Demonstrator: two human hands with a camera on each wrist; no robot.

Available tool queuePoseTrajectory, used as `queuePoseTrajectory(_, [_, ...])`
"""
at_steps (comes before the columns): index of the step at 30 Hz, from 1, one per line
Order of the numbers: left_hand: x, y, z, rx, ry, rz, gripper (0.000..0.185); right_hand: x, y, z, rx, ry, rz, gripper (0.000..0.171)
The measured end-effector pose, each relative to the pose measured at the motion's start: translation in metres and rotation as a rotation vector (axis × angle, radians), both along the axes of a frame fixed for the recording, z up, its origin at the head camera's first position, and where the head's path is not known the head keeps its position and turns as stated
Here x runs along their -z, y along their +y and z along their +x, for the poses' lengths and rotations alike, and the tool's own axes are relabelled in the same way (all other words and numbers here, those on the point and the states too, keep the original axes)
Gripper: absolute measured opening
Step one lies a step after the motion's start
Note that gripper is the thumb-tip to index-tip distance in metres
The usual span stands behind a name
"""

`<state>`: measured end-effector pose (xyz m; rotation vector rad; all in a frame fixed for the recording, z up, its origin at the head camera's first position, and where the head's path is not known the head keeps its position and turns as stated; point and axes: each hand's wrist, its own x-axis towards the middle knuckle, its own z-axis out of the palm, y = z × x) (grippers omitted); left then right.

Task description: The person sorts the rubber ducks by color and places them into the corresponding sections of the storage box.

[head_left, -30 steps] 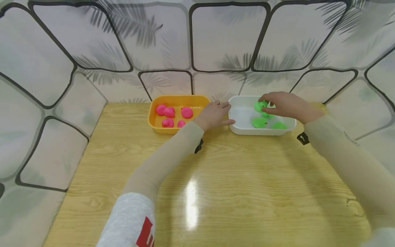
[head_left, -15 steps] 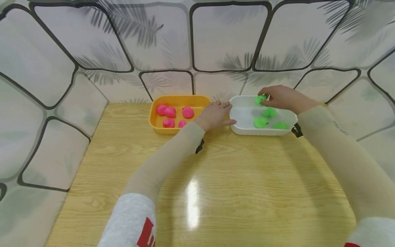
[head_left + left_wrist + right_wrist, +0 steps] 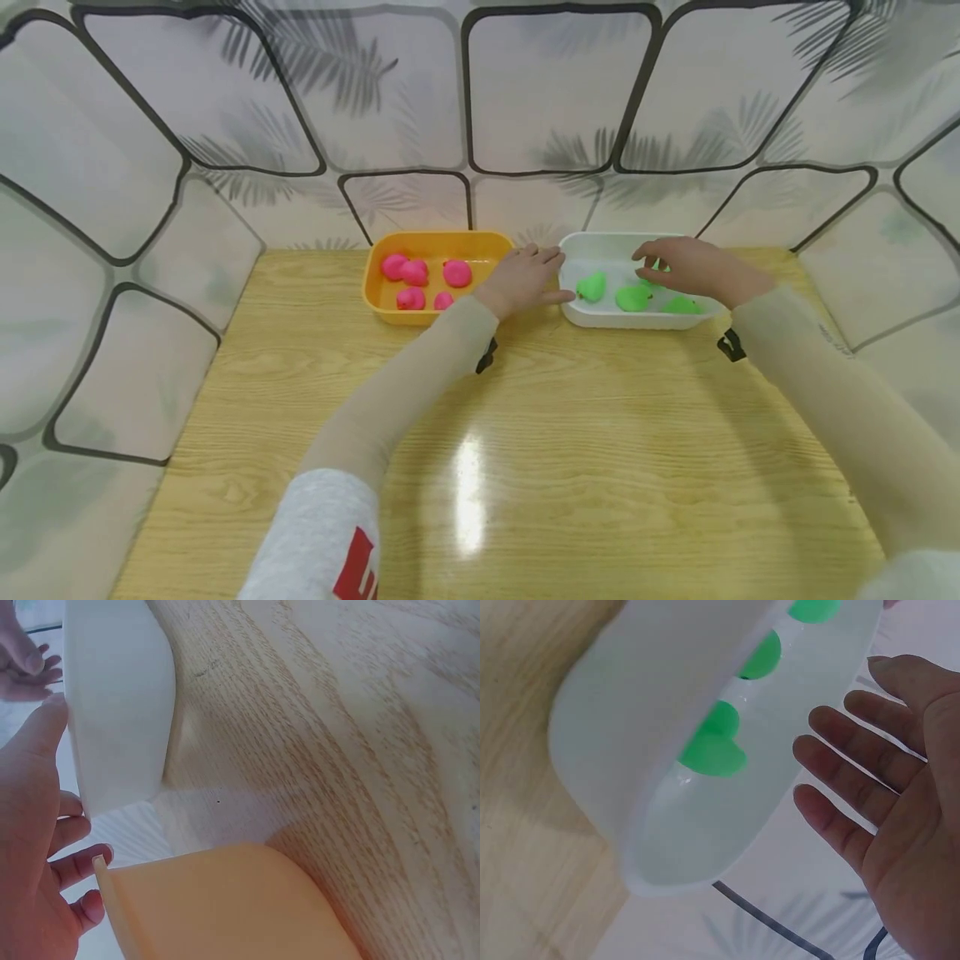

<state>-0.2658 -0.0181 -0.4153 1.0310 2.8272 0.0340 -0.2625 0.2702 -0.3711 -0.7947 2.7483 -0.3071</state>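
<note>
My right hand [image 3: 697, 267] hovers over the right part of a white tray [image 3: 637, 321], fingers apart and nothing between them in the right wrist view. Several small green toy ducks lie in that tray; one green duck [image 3: 592, 287] is at its left end, another green duck [image 3: 633, 298] near the front wall. Fingers of the right hand partly cover one more at the back. My left hand [image 3: 525, 281] spreads across the gap between the two trays. Its thumb and fingertips touch the white tray's wall [image 3: 120, 712], and other fingers are at the rim of an orange tray [image 3: 217, 900].
Several pink toy ducks [image 3: 457, 273] lie in the orange tray. Both trays stand at the back of the wooden table [image 3: 570, 450], close to a wall covering [image 3: 555, 92] with stone and leaf patterns. Black bands sit at both wrists.
The green duck pinched in my right hand at the tray's back was let go and lies at the left end. That hand moved slightly right and forward-down; my left hand stayed put.
</note>
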Motion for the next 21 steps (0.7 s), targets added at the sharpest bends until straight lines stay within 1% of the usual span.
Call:
queuePoseTrajectory(2, [0.001, -0.001, 0.0, 0.002, 0.004, 0.001, 0.082, 0.007, 0.002, 0.006, 0.001, 0.025, -0.021, 0.034])
queuePoseTrajectory(6, [0.003, -0.004, 0.001, 0.017, 0.035, 0.013, 0.08, 0.018, 0.005, 0.023, 0.024, 0.083, -0.069, 0.033])
queuePoseTrajectory(9, [0.004, -0.008, 0.004, 0.016, 0.042, 0.052, 0.077, 0.023, 0.008, 0.036, 0.04, 0.148, -0.111, 0.031])
queuePoseTrajectory(11, [0.005, -0.01, 0.006, 0.006, 0.039, 0.079, 0.075, 0.027, 0.009, 0.045, 0.041, 0.21, -0.147, 0.03])
queuePoseTrajectory(13, [0.005, -0.012, 0.011, -0.005, 0.033, 0.099, 0.073, 0.033, 0.011, 0.052, 0.044, 0.282, -0.181, 0.029])
queuePoseTrajectory(16, [0.005, -0.014, 0.021, -0.012, 0.055, 0.103, 0.071, 0.044, 0.013, 0.065, 0.058, 0.37, -0.227, 0.029])
queuePoseTrajectory(18, [0.006, -0.016, 0.029, -0.02, 0.071, 0.113, 0.068, 0.051, 0.013, 0.072, 0.071, 0.405, -0.249, 0.03])
queuePoseTrajectory(21, [0.007, -0.022, 0.042, -0.036, 0.09, 0.126, 0.065, 0.056, 0.01, 0.083, 0.065, 0.427, -0.3, 0.031])
